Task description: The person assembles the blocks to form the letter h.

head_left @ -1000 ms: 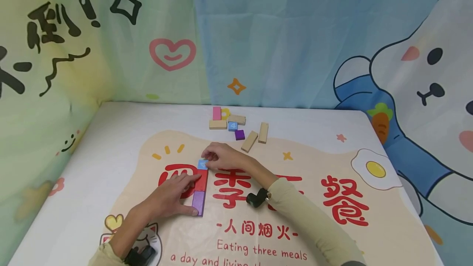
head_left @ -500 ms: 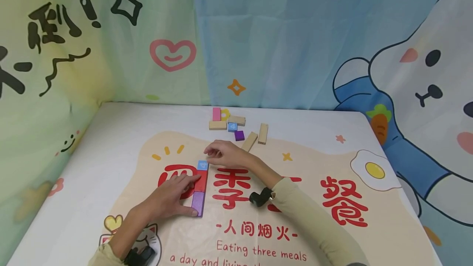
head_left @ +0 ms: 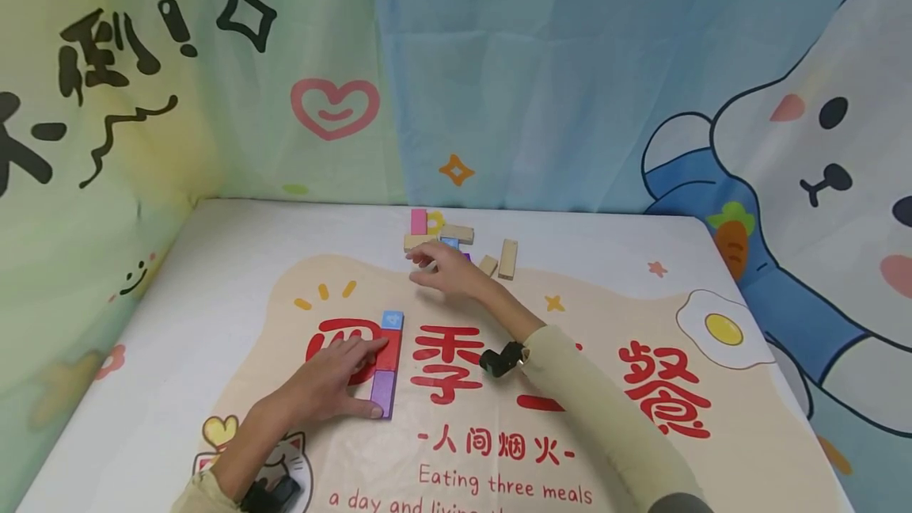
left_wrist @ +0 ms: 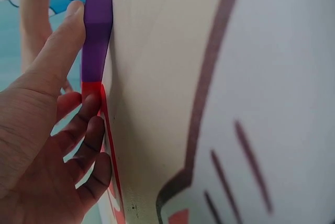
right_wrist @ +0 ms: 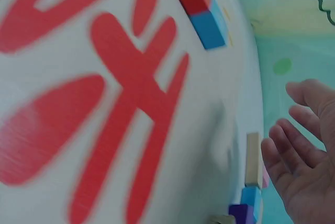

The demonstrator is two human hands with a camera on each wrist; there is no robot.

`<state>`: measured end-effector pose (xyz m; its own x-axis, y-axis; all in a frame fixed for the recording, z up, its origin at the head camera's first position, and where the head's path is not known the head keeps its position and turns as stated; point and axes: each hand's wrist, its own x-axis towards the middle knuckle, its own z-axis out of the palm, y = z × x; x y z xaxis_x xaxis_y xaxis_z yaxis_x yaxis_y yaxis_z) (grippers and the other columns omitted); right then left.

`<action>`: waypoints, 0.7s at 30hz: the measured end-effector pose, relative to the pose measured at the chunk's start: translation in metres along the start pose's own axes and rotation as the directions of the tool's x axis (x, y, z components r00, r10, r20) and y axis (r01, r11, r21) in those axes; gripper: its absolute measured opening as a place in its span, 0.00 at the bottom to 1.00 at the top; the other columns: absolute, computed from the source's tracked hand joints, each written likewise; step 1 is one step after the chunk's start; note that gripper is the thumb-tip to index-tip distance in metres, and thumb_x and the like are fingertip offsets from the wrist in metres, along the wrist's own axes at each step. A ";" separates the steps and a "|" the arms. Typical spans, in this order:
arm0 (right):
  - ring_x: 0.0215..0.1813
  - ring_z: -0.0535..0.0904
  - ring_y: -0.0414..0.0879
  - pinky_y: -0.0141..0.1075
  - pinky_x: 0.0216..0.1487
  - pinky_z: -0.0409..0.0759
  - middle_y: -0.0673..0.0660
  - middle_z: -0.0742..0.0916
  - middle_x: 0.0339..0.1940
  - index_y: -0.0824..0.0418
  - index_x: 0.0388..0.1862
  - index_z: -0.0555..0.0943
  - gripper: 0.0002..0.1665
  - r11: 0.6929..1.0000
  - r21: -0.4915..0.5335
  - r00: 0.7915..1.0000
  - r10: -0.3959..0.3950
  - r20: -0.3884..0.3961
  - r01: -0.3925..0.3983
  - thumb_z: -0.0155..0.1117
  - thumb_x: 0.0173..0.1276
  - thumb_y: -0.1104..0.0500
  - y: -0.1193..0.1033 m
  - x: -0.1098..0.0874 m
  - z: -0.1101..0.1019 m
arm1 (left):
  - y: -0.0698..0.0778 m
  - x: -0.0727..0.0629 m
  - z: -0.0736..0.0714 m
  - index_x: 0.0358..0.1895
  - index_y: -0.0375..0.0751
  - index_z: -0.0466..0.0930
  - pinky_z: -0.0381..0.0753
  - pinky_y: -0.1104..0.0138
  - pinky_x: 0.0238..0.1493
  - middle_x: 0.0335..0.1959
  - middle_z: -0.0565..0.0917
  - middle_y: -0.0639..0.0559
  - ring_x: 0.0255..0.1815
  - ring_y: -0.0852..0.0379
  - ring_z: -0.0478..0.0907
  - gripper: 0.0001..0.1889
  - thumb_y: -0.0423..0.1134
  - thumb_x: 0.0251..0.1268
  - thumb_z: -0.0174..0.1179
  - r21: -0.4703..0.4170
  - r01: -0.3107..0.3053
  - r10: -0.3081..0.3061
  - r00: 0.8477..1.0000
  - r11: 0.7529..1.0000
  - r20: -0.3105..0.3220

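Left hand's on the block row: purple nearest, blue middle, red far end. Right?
Order's wrong: the head view shows the red block in the middle, the blue block at the far end. Purple block nearest and left hand on the row: both correct.

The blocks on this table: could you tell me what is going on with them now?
A person's left grip rests against the purple block and the red block. With a blue block at the far end, these form a straight row. The right grip holds nothing and hovers near the loose blocks farther back.
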<state>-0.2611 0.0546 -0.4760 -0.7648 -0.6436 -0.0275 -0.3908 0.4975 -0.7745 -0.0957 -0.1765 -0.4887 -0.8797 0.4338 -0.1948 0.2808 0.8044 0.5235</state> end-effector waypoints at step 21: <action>0.57 0.72 0.50 0.44 0.62 0.75 0.60 0.77 0.57 0.59 0.60 0.77 0.24 0.947 -0.268 0.984 0.158 -0.083 -0.174 0.65 0.67 0.54 0.022 0.042 -0.017 | -0.001 -0.001 0.001 0.73 0.53 0.62 0.79 0.53 0.61 0.62 0.75 0.54 0.64 0.55 0.71 0.52 0.69 0.40 0.69 0.002 -0.009 0.009 1.000 1.000 -0.001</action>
<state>-0.3103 0.0488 -0.4832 -0.8566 -0.5068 -0.0967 -0.3744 0.7396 -0.5593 -0.0948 -0.1778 -0.4901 -0.8776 0.4406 -0.1890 0.2894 0.8011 0.5239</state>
